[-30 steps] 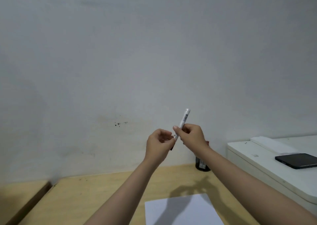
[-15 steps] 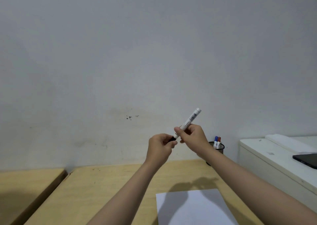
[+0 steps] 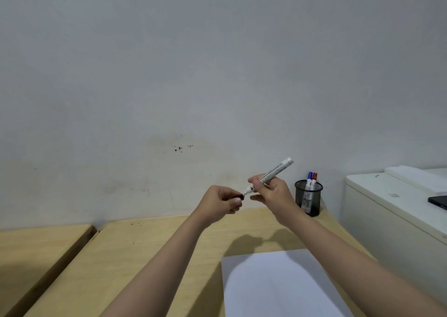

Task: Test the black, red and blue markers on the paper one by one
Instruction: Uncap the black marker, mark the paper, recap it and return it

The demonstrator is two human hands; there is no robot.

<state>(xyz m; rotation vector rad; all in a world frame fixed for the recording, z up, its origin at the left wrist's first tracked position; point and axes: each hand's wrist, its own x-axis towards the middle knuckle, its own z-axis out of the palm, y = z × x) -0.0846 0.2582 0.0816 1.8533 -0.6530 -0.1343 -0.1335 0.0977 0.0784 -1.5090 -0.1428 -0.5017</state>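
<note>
Right hand (image 3: 272,191) pinches the black marker (image 3: 271,176) left of the mesh cup (image 3: 308,197), left hand (image 3: 223,199) pinching its cap (image 3: 238,196) — best pulled straight off, over the paper (image 3: 278,283).

Soft even light, faint shadows, wide-angle distortion.

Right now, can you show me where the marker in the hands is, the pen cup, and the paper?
marker (image 3: 273,173), head view, on its white barrel.
pen cup (image 3: 314,201), head view, on its black mesh wall.
paper (image 3: 278,287), head view, on its bare middle.
</note>
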